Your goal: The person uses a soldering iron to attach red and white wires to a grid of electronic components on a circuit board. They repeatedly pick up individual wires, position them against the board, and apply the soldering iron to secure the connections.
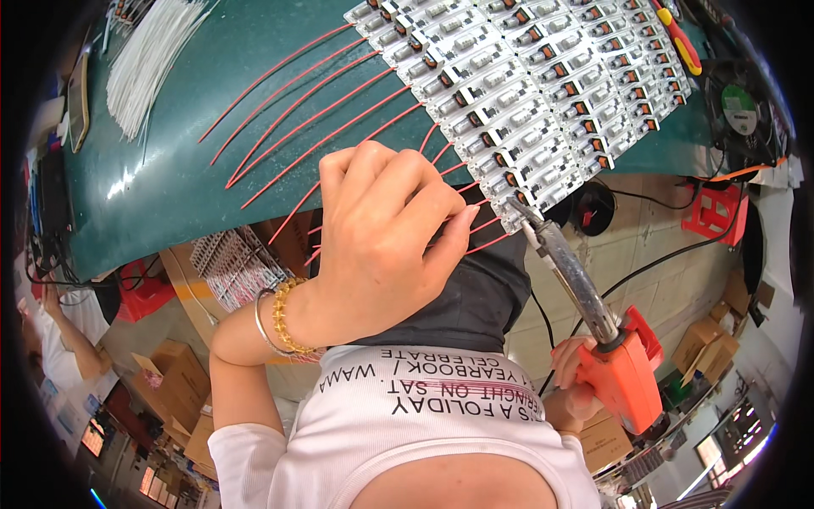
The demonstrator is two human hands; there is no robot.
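Close to the table's front edge, my left hand (381, 229) is closed, its thumb and fingertips pinching what looks like the end of a red wire (476, 204) beside the panel corner. My right hand (577, 377) grips a red soldering gun (626, 386) by its handle. The gun's metal barrel slants up and left, its tip at the near corner of a panel of small silvery circuit boards (509, 102). Several red wires (250, 86) run from the panel's left edge across the green tabletop (186, 182). My left hand hides parts of some wires.
A bundle of thin white strips (153, 68) lies at the far left. A yellow-and-red handled tool (681, 42) and a black fan (742, 110) are at the right. Below stand a red stool (716, 212) and cardboard boxes (174, 377). Another person's arm (76, 335) shows at left.
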